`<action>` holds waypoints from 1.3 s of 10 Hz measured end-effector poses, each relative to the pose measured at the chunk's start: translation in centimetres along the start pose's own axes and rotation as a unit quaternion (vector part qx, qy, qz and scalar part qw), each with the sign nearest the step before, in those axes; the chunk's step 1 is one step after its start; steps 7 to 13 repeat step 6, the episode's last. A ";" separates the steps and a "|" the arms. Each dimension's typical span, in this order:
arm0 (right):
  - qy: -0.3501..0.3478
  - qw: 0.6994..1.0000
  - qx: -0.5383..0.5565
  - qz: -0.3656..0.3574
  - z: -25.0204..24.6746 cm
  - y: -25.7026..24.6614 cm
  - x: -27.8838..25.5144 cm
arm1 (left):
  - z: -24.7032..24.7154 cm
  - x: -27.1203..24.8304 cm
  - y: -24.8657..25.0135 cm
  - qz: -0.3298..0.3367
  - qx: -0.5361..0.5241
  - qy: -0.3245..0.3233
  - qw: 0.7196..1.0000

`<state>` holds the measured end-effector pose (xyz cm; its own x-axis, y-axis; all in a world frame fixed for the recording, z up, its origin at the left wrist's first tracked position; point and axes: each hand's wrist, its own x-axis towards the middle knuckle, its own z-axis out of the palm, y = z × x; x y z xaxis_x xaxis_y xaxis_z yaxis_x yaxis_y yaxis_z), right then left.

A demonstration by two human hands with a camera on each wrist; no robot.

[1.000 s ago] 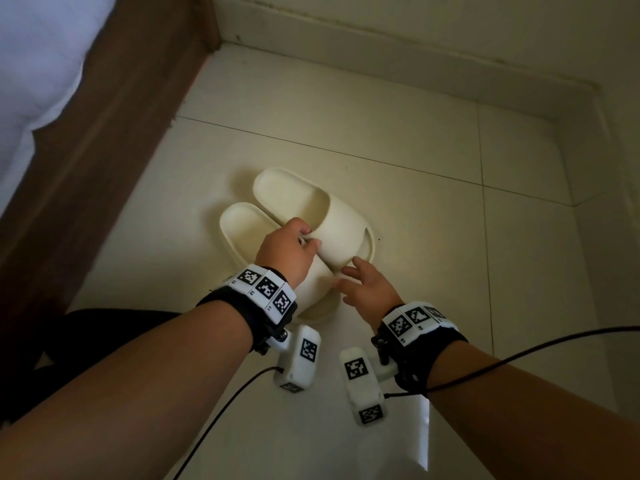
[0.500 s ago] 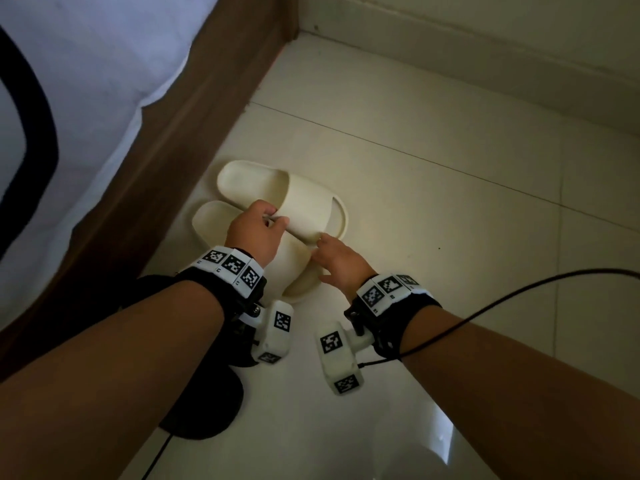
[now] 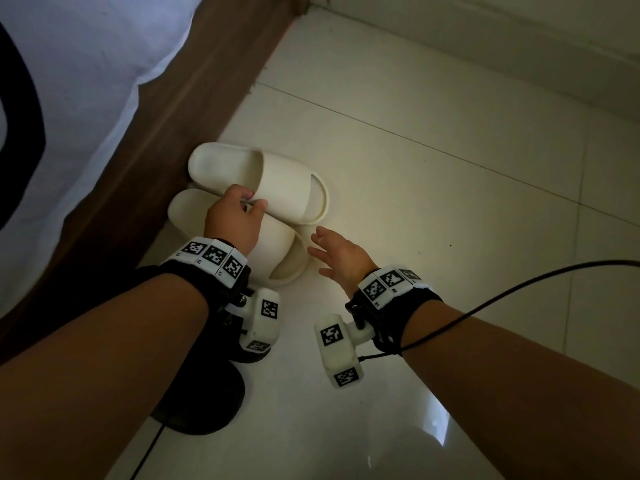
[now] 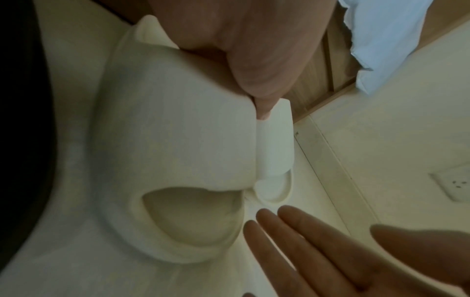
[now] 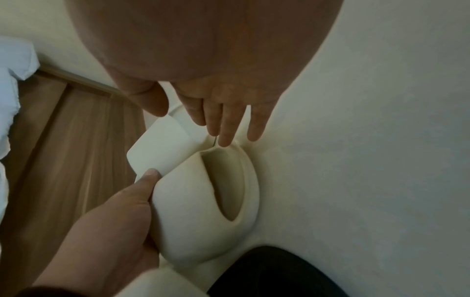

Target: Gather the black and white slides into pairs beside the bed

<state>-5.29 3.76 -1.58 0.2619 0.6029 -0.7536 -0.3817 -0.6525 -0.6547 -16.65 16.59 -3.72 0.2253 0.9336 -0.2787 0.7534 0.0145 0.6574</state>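
Two white slides lie side by side against the bed frame, the far slide (image 3: 277, 174) slightly overlapping the near slide (image 3: 280, 251). My left hand (image 3: 254, 199) pinches them where their straps meet; the right wrist view shows its thumb (image 5: 150, 176) pressed on the near slide (image 5: 201, 203) beside the far slide's strap (image 5: 160, 144). My right hand (image 3: 317, 247) hovers open with straight fingers (image 5: 226, 128) just off the toe ends. In the left wrist view the near slide (image 4: 178, 140) fills the frame. A black slide (image 3: 204, 407) lies under my left forearm, mostly hidden.
The wooden bed frame (image 3: 180, 109) with white bedding (image 3: 86, 64) runs along the left. The wall's skirting (image 3: 485, 39) closes the far side. Pale floor tiles (image 3: 450, 220) stretch to the right. A black cable (image 3: 519, 292) trails from my right wrist.
The white slides have slid left up to the bed frame under my left hand's pinch. My right hand has come off the near slide's toe and spread its fingers.
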 end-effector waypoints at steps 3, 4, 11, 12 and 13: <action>0.005 0.999 0.039 -0.008 -1.7 -0.1 -2.6 | -0.3 -0.8 0.6 -0.004 0.025 0.048 0.999; 0.022 0.999 0.046 -0.017 -2.3 -0.3 -3.5 | -0.4 -1.5 1.7 0.015 0.051 0.056 0.997; 0.087 0.988 0.094 -0.087 -4.3 -0.8 -5.5 | -0.8 -4.1 4.9 0.091 -0.042 0.047 0.994; 0.087 0.988 0.094 -0.087 -4.3 -0.8 -5.5 | -0.8 -4.1 4.9 0.091 -0.042 0.047 0.994; 0.087 0.988 0.094 -0.087 -4.3 -0.8 -5.5 | -0.8 -4.1 4.9 0.091 -0.042 0.047 0.994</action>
